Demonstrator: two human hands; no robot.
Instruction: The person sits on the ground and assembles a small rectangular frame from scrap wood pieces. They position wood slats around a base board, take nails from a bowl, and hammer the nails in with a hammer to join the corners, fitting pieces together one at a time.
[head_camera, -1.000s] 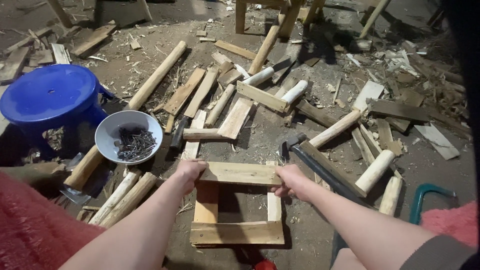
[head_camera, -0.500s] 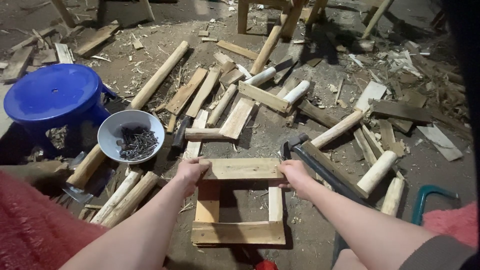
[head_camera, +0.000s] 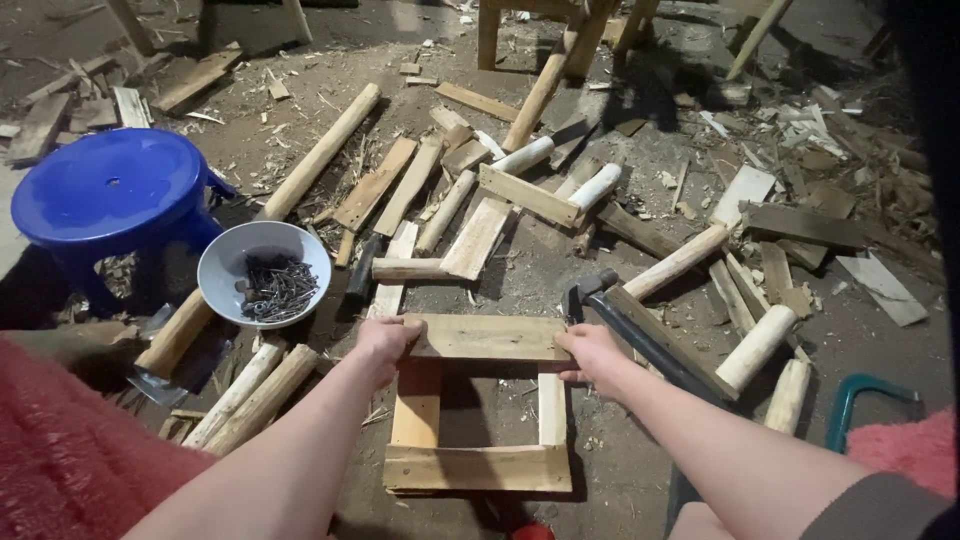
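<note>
While nothing has shifted over the last second, I keep both my left hand (head_camera: 385, 338) and right hand (head_camera: 592, 352) with fingers clamped on the top slat of the square pale-wood frame (head_camera: 478, 412) on the dirt floor (head_camera: 620, 480), so the work rests at positioning.

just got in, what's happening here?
A person holds the top board of a square wooden frame lying on the dirt floor, left hand at one end and right hand at the other. The board lies across two side slats. A white bowl of nails and a blue plastic stool sit to the left, a hammer lies to the right, with loose sticks and offcuts all around.
</note>
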